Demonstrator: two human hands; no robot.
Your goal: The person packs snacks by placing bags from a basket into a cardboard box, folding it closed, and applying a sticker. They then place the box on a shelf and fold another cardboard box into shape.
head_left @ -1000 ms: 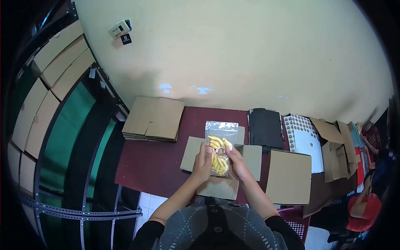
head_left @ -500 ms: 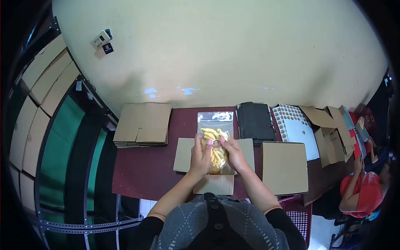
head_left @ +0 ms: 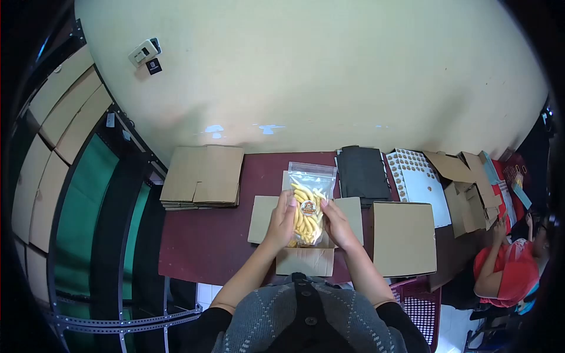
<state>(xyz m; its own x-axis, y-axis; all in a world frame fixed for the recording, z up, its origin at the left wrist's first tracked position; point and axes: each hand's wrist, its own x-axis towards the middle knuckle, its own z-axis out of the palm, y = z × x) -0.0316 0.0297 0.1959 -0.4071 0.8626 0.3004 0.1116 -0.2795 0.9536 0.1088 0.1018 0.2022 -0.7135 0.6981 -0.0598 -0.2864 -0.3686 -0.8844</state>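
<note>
A clear zip bag [head_left: 308, 225] of yellow, stick-shaped snacks, with a round label on its front, stands nearly upright between my hands. My left hand [head_left: 281, 220] grips its left edge, thumb on the front. On the opposite edge, my right hand [head_left: 339, 226] holds it the same way; the fingers behind the bag are hidden. Directly below is an open cardboard box [head_left: 305, 263] with its flaps folded outward. Some yellow snack shows low behind the bag, but the bag and my hands hide most of the box's inside.
Flattened cardboard [head_left: 203, 173] is stacked at the table's left. Right of the bag lie a black stack [head_left: 364, 176], a sheet of round stickers [head_left: 415, 176], a closed box [head_left: 403, 238] and an open carton [head_left: 465, 200]. A person in red [head_left: 506, 270] sits at far right. Shelving [head_left: 120, 217] stands left.
The bag has tilted and turned so its label faces me more fully. My thumbs have slid outward from the label toward the bag's edges.
</note>
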